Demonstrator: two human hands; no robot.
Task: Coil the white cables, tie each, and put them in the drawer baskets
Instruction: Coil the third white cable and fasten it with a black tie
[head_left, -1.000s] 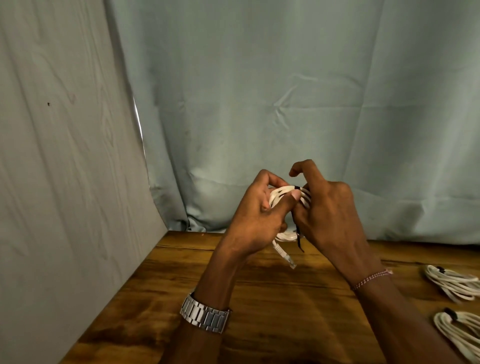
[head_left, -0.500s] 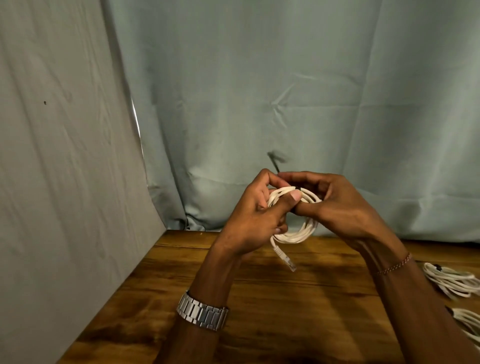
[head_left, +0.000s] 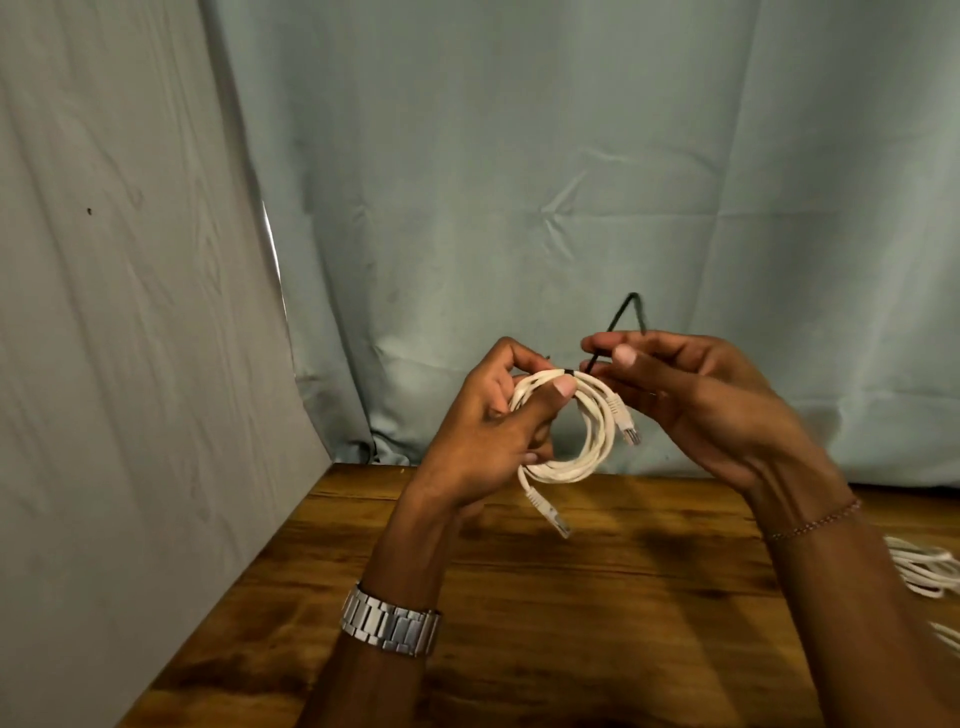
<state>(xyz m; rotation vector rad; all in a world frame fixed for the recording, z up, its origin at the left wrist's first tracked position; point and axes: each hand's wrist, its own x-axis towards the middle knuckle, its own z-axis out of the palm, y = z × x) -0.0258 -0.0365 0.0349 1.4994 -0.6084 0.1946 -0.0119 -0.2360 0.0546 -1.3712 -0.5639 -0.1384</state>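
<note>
Head view: left hand (head_left: 480, 441) grips coiled white cable (head_left: 563, 426) at coil's 10 o'clock, thumb clamped over gathered turns, likely so loops stay bunched during tying. Right hand (head_left: 691, 400) at coil's 2 o'clock pinches black tie (head_left: 621, 319), which runs from wrap at coil's 12 o'clock up past fingertips, bent over at top. Coil held in air above wooden table (head_left: 597, 597): several neat round turns, one plug dangling at 6 o'clock, other at 3. More white cables (head_left: 922, 571) lie at table's 3 o'clock edge.
</note>
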